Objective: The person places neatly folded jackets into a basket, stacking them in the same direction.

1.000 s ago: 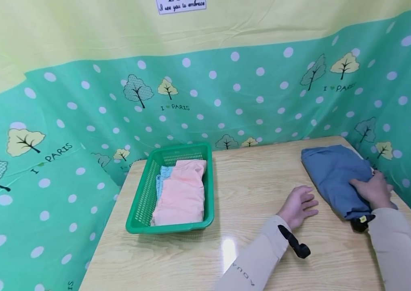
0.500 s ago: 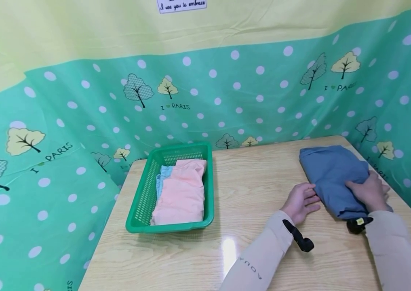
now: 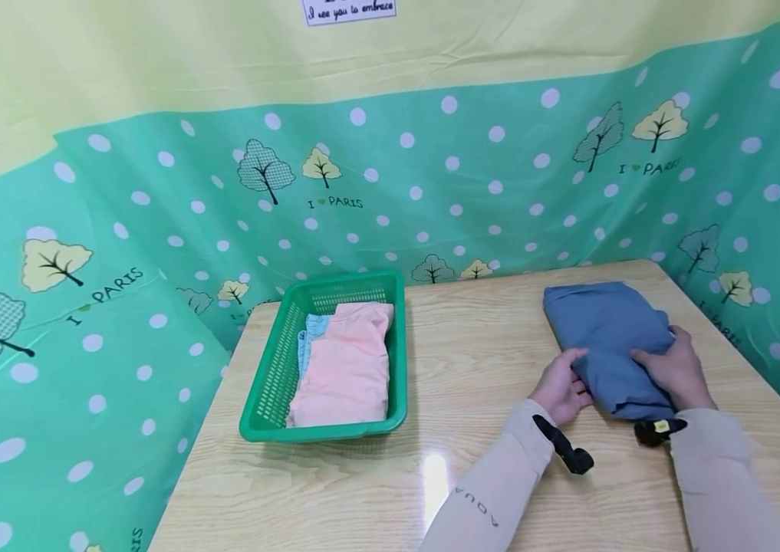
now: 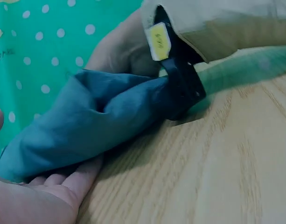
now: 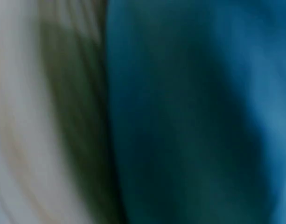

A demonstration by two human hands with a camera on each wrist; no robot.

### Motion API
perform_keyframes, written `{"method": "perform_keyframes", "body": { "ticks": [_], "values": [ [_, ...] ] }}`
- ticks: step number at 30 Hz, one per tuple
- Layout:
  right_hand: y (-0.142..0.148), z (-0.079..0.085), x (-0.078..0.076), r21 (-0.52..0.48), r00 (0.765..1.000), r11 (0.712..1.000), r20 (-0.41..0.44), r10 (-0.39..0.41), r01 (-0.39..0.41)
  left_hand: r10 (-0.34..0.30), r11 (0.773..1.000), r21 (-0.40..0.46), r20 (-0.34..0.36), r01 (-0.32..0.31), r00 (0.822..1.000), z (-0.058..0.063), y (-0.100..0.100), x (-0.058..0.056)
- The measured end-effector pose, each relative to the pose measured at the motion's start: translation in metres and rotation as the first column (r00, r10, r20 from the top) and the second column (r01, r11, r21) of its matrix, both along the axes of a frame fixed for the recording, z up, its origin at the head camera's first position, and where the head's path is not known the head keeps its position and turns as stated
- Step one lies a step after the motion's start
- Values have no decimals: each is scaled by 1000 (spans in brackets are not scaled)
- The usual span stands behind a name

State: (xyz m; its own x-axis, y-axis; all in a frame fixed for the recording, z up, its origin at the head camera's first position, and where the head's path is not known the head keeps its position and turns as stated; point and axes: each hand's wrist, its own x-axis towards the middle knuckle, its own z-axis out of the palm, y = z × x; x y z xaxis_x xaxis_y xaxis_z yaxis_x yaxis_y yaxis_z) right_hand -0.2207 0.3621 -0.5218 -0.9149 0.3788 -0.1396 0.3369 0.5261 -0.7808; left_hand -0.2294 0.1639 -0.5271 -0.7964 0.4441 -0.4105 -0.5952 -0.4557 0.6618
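Observation:
A folded blue garment (image 3: 610,337) lies at the right side of the wooden table, creased along its near edge. My right hand (image 3: 679,372) grips its right side, thumb on top and the other fingers out of sight beneath. At its left edge is my left hand (image 3: 561,387), thumb at the border. In the left wrist view, the fingers (image 4: 84,177) of that hand reach under the blue cloth (image 4: 87,126), close over the tabletop. Blurred blue fabric (image 5: 180,112) fills most of the right wrist view.
A green plastic basket (image 3: 399,368) stands left of centre on the table (image 3: 472,353). Inside it are a folded pink garment (image 3: 344,368) and a light blue one (image 3: 317,326). A polka-dot curtain (image 3: 472,176) hangs behind the table and along both sides.
The blue garment has shifted left, away from the right table edge, together with my right hand. My left hand has gone from beside the cloth to holding its left edge.

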Motion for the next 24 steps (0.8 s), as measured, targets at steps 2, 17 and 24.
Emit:
{"method": "perform_keyframes", "body": {
  "ticks": [2,17,24],
  "values": [
    [-5,0,0,-7,1000,1000,-5,6,-6,10,1000,4,-14,-10,1000,-1,0,0],
    [-14,0,4,-49,998,996,-8,69,-69,140,981,-128,-68,-148,988,-10,5,3],
    [-14,2,9,-101,989,985,19,145,-143,159,971,-147,-180,-186,971,-12,0,12]
  ]
}}
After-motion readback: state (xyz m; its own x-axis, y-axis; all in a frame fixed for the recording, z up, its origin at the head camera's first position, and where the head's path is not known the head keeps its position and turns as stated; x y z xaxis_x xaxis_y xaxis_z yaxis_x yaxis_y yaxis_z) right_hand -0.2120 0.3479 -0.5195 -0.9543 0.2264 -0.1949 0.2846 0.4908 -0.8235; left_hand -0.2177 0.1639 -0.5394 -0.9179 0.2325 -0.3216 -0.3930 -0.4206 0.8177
